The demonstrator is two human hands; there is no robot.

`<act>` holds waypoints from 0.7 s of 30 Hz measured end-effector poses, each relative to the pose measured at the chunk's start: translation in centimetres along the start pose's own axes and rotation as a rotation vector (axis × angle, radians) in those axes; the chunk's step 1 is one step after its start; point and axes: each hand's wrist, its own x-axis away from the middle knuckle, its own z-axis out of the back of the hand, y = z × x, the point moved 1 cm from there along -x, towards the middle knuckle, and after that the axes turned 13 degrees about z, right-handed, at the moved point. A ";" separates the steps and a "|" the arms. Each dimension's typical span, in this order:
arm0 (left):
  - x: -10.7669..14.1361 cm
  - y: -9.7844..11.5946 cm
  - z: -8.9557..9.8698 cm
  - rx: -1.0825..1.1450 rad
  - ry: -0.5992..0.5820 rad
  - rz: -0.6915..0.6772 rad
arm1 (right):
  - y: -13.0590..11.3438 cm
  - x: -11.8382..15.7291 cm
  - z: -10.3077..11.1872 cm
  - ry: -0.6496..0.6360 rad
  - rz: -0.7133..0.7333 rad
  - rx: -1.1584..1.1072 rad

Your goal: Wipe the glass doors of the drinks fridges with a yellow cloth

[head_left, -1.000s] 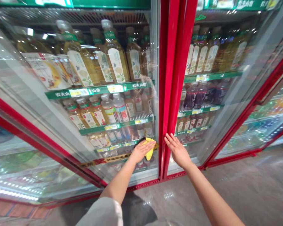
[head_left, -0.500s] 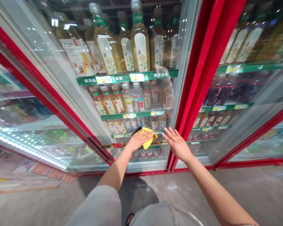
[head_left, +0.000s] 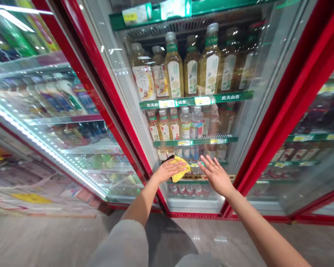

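Observation:
My left hand [head_left: 169,170] lies over a yellow cloth [head_left: 180,168] with a dark edge and presses it to the glass door [head_left: 197,205] of a drinks fridge. The cloth is near the left side of that door, low down. To its right, my right hand [head_left: 217,177] is open with fingers spread and holds nothing. It is at the glass, left of the red door frame [head_left: 256,159]; whether it touches the glass I cannot tell. Behind the glass, bottled drinks [head_left: 211,63] stand in rows on shelves with green price strips [head_left: 228,97].
A neighbouring fridge [head_left: 91,118] with a bright light strip [head_left: 44,144] stands on the left. Another glass door with bottles [head_left: 308,148] is on the right. Grey floor [head_left: 58,237] runs along the red base, and a yellow sign [head_left: 30,197] shows low at left.
My view has turned left and up the fridge. The left hand and cloth have slid left across the glass. My right hand has shifted left, off the red frame, over the glass.

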 end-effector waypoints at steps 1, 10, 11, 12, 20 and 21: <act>0.6 -1.3 0.3 -0.013 0.002 0.024 | -0.4 -0.7 -0.2 0.006 -0.006 0.003; 7.6 -4.9 0.2 -0.062 0.075 0.198 | -5.8 -6.1 -2.1 0.004 -0.015 0.019; 7.6 -5.4 0.2 -0.054 0.077 0.170 | -6.2 -6.8 -2.1 0.000 -0.010 0.018; 7.6 -6.1 0.3 -0.047 0.078 0.146 | -6.4 -7.5 -2.0 -0.002 -0.010 0.020; 11.1 -6.8 -0.2 0.006 0.208 0.516 | -7.4 -9.6 -2.5 0.035 -0.068 0.059; 11.3 -6.2 -0.5 0.009 0.200 0.534 | -7.6 -9.6 -2.8 0.038 -0.052 0.057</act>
